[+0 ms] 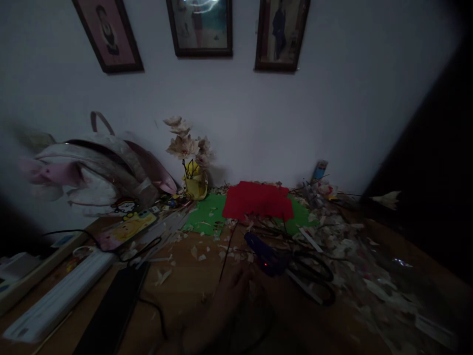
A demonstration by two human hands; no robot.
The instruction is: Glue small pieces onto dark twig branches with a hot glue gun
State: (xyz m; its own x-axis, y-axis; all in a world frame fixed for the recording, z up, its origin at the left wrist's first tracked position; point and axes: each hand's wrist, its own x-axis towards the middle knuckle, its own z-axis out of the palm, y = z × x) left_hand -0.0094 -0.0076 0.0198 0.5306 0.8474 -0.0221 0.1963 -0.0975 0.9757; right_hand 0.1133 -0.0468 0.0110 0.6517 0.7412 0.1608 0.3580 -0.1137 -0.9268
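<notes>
The room is very dim. My left hand point(236, 283) is low in the middle of the head view, its fingers closed together. My right hand point(271, 291) meets it from the right, in deep shade, with fingers drawn in at the left fingertips. Whatever the two hands pinch is too dark and small to name. A blue glue gun point(266, 254) with a small red light is just beyond my right hand; I cannot tell whether they touch. A thin dark stem point(228, 249) slants down towards my left hand.
Red paper point(256, 201) overlaps green paper point(207, 217) by the wall. Pale scraps point(351, 246) cover the right side. A yellow vase point(195, 189) bears pale flowers point(183, 143). At left are a backpack point(96, 172), a white box-like bar point(62, 296) and a black slab point(113, 310). Black-handled scissors point(314, 268) lie right.
</notes>
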